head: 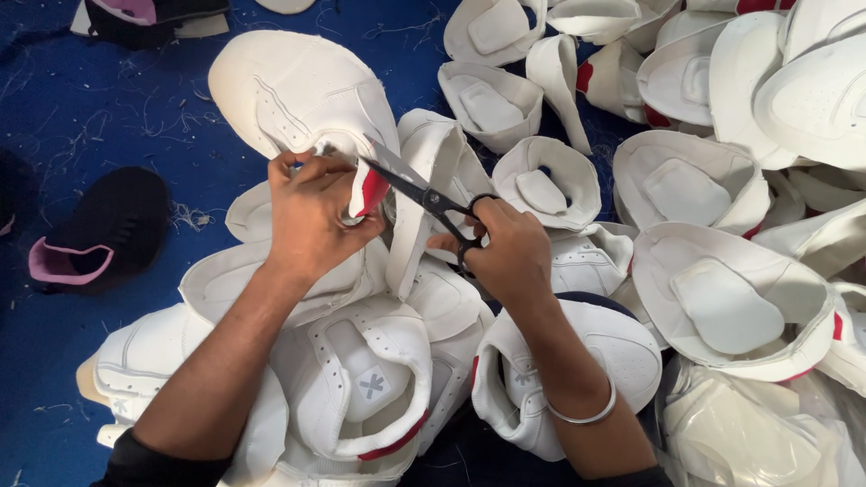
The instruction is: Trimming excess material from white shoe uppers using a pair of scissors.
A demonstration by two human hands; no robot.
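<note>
My left hand (309, 212) grips a white shoe upper (293, 90) at its collar, where a red lining shows. My right hand (501, 251) holds black-handled scissors (419, 191), fingers through the loops. The blades are open and point up-left, their tips at the edge of the upper just beside my left fingers. A metal bangle sits on my right wrist. Both hands hover over a heap of similar white uppers.
Many white shoe uppers (713, 298) with red trim are piled to the right and below. A black and pink upper (99, 234) lies at left on the blue floor (108, 117), which is strewn with thread scraps. Another dark upper (144, 13) sits at top left.
</note>
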